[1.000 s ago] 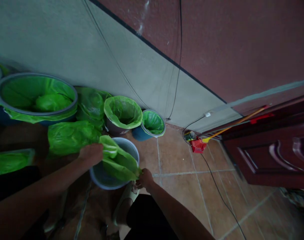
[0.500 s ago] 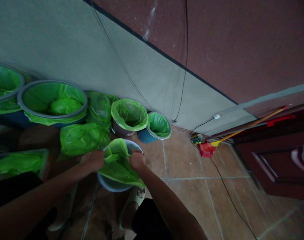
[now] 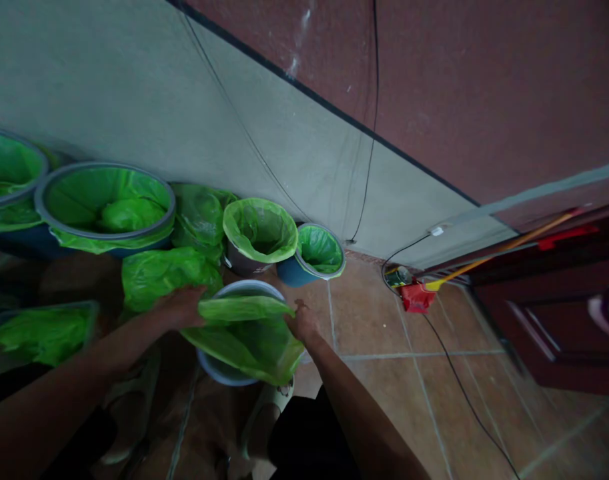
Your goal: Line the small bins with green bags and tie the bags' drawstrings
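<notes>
while the left hand (image 3: 181, 307) is closed on one edge of the bag (image 3: 244, 333) and the right hand (image 3: 301, 322) pinches the opposite edge, the green film is stretched wide across the bin (image 3: 223, 375), likely so its mouth spans the rim. bin stands on the tile floor (image 3: 374, 320) just by the person's feet. lined bins (image 3: 259, 230) and a full sack (image 3: 167, 273) crowd the wall (image 3: 134, 100). a cable (image 3: 449, 380) runs past a dark door (image 3: 559, 320).

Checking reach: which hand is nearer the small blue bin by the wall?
Right. The right hand is just in front of the small blue bin, gripping the green bag; the left hand holds the bag's opposite edge, farther left.
</notes>
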Demonstrator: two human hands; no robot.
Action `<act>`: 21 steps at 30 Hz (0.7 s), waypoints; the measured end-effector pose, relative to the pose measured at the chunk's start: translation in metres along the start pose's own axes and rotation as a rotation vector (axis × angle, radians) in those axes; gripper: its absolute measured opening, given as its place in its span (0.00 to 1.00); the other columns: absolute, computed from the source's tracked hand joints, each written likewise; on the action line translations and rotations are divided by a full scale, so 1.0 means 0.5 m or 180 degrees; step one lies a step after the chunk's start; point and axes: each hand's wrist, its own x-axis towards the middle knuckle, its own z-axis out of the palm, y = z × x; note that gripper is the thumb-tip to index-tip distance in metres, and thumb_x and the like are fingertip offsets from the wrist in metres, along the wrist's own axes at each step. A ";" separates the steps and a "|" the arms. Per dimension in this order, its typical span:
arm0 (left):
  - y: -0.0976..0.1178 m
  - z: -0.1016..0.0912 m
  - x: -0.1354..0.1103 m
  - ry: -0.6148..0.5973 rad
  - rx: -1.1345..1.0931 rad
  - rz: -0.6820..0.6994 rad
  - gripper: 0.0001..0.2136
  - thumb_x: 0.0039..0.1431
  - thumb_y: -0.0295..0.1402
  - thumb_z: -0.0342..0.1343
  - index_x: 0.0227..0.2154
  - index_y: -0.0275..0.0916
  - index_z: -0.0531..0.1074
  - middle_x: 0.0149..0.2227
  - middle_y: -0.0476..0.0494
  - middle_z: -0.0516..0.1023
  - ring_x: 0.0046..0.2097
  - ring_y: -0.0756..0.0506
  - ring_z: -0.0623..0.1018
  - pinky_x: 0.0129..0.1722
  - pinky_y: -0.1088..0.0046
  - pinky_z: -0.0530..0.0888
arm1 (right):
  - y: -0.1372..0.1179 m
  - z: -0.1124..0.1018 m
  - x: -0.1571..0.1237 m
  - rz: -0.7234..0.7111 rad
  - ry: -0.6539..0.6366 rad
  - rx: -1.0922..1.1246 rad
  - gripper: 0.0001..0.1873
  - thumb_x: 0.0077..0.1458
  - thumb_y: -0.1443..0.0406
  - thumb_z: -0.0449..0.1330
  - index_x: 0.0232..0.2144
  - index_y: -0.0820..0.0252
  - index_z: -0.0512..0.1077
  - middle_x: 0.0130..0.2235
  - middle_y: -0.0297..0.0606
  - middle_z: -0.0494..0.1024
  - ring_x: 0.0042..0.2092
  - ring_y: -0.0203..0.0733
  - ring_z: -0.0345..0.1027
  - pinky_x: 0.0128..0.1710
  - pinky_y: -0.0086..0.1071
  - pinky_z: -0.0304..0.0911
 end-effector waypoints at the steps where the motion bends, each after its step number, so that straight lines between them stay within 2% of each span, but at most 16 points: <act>1: 0.016 0.006 0.001 -0.0032 0.0084 0.0073 0.25 0.37 0.31 0.69 0.44 0.37 0.78 0.47 0.31 0.83 0.55 0.28 0.79 0.54 0.55 0.75 | -0.011 -0.002 -0.001 -0.0039 -0.0013 -0.0150 0.30 0.61 0.61 0.65 0.63 0.68 0.69 0.52 0.56 0.82 0.55 0.56 0.77 0.52 0.39 0.70; 4: 0.054 0.024 0.006 -0.0137 0.0413 0.0172 0.20 0.54 0.38 0.63 0.48 0.34 0.76 0.49 0.32 0.82 0.53 0.32 0.80 0.55 0.59 0.73 | -0.045 -0.008 0.004 -0.0157 -0.0092 -0.0435 0.27 0.62 0.58 0.65 0.59 0.66 0.73 0.53 0.56 0.82 0.56 0.57 0.77 0.54 0.42 0.69; 7: 0.076 0.041 0.009 -0.0067 0.0696 0.0120 0.13 0.63 0.34 0.55 0.46 0.32 0.76 0.45 0.32 0.83 0.50 0.35 0.81 0.52 0.63 0.73 | -0.063 -0.006 0.018 -0.0179 -0.0102 -0.0546 0.17 0.65 0.62 0.61 0.52 0.63 0.79 0.51 0.55 0.83 0.54 0.56 0.78 0.54 0.41 0.69; 10: 0.083 0.051 0.013 -0.0099 0.1033 0.0066 0.12 0.64 0.25 0.49 0.42 0.32 0.77 0.39 0.35 0.82 0.46 0.37 0.82 0.47 0.65 0.73 | -0.054 0.000 0.038 -0.0118 -0.0071 -0.0324 0.14 0.67 0.66 0.57 0.46 0.62 0.82 0.48 0.52 0.85 0.52 0.52 0.80 0.51 0.37 0.70; 12: 0.080 0.055 0.020 -0.0066 0.1078 0.0103 0.13 0.62 0.22 0.47 0.39 0.33 0.78 0.36 0.38 0.81 0.44 0.38 0.82 0.45 0.66 0.72 | -0.039 0.006 0.053 -0.0202 0.0097 0.0003 0.14 0.67 0.66 0.57 0.45 0.61 0.83 0.47 0.49 0.85 0.50 0.49 0.80 0.49 0.32 0.70; 16: 0.068 0.059 0.054 0.0251 0.0951 -0.0017 0.13 0.65 0.24 0.46 0.39 0.32 0.77 0.40 0.32 0.81 0.42 0.39 0.81 0.43 0.66 0.73 | -0.020 0.025 0.091 -0.0309 0.0628 0.0726 0.14 0.67 0.67 0.57 0.41 0.59 0.84 0.43 0.42 0.86 0.45 0.42 0.80 0.45 0.26 0.69; 19: 0.066 0.061 0.090 0.0431 0.0916 -0.0255 0.16 0.67 0.25 0.42 0.43 0.30 0.77 0.44 0.25 0.80 0.43 0.36 0.82 0.43 0.62 0.74 | -0.025 0.045 0.131 -0.0223 0.0741 0.0965 0.14 0.66 0.66 0.57 0.39 0.60 0.84 0.42 0.43 0.86 0.43 0.42 0.80 0.44 0.27 0.69; 21: 0.067 0.065 0.114 0.0536 0.0856 -0.0342 0.16 0.67 0.25 0.42 0.45 0.29 0.76 0.46 0.25 0.80 0.45 0.37 0.81 0.45 0.62 0.75 | -0.031 0.060 0.161 -0.0182 0.0734 0.1026 0.13 0.65 0.66 0.58 0.38 0.60 0.84 0.41 0.44 0.86 0.42 0.43 0.80 0.43 0.28 0.69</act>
